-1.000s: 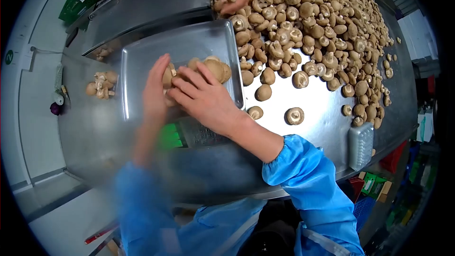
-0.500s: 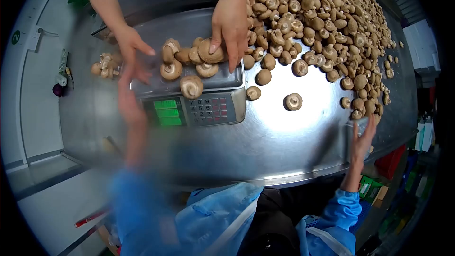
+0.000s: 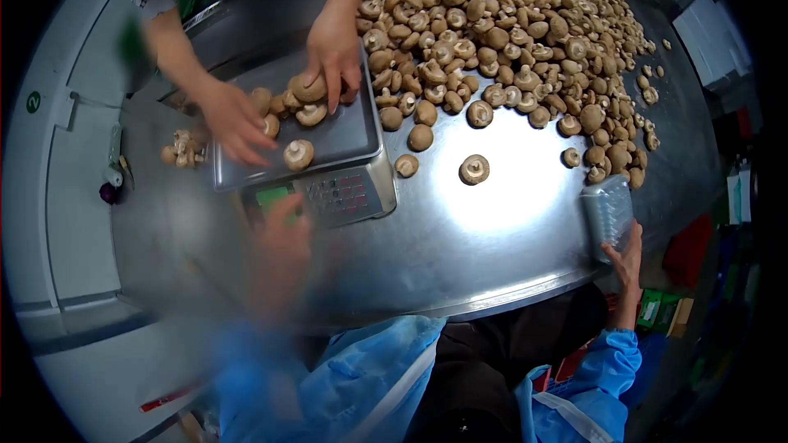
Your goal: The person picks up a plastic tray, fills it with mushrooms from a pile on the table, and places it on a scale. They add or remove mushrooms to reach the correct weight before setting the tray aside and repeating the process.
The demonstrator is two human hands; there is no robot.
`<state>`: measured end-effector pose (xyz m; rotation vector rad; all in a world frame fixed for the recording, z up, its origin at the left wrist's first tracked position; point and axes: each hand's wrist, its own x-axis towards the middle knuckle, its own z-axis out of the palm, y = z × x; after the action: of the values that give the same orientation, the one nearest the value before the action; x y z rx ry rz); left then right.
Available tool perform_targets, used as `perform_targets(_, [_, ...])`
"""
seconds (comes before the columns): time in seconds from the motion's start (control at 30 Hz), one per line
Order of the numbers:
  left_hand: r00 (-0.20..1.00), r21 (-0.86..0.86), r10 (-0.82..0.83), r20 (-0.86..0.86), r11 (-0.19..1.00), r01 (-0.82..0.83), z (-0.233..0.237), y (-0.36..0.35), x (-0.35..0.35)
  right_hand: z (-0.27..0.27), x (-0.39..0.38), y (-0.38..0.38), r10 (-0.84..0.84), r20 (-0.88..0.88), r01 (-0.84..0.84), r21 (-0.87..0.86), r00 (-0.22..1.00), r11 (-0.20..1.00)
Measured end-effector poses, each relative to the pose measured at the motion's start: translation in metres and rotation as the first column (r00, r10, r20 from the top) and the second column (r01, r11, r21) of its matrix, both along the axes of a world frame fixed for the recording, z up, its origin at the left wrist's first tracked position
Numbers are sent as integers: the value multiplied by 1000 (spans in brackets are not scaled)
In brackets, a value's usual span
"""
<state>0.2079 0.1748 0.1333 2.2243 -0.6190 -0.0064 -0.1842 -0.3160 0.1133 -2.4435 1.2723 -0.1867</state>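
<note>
At the far left of the steel table [image 3: 476, 238] lies a small cluster of mushrooms [image 3: 180, 149], apart from the rest. Just right of it a co-worker's two hands work from the far side: one hand [image 3: 234, 121] is spread over the left of the scale pan [image 3: 345, 135], and the other hand [image 3: 332, 45] is cupped over the mushrooms on the pan [image 3: 298, 154]. The person's left hand [image 3: 283, 238] is at the near front of the scale [image 3: 361, 197], over its green display [image 3: 271, 195]. It is too blurred to tell whether the fingers are loose or bent. Any pressure there on the housing or the keypad [image 3: 338, 194] could, in my judgement, falsify the reading, and the mushroom nearest the pan's near lip could roll off. Right of the scale sits a loose mushroom [image 3: 474, 169], with the main heap [image 3: 509, 25] beyond it. At the near right rim lies a clear plastic tray [image 3: 607, 209]. The right hand [image 3: 628, 261] reaches up from below the edge, fingers outstretched, their tips on the tray's near end and not closed round it. With so slight a contact at the rim, the tray could slip to the floor. The only legible writing is a "2" on a green round marker [image 3: 33, 102] at the far left. The display digits and key legends cannot be read.
</note>
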Motion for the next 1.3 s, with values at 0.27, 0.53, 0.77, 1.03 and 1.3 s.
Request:
perform_targets(0.27, [966, -91, -213, -144, 975, 201, -31, -50, -42, -24, -8, 3, -84, -27, 75, -247, 996, 966])
perform_targets(0.53, [803, -329, -544, -245, 825, 459, -29, -127, -88, -10, 4, 35, 10, 81, 18, -340, 997, 940])
perform_targets(0.77, [668, -446, -611, -426, 784, 432, 5, -177, -75, 35, 64, 111, 86, 463, -119, 43, 882, 992])
perform_targets(1.03, [216, -239, -287, -933, 945, 222, -48, -130, -40, -35, 147, 160, -284, 387, -319, 913, 877, 256])
perform_targets(1.3, [-42, -209, -220, -975, 960, -187, -80, -170, -13, -52, 178, 165, -401, 200, -68, 945, 894, 320])
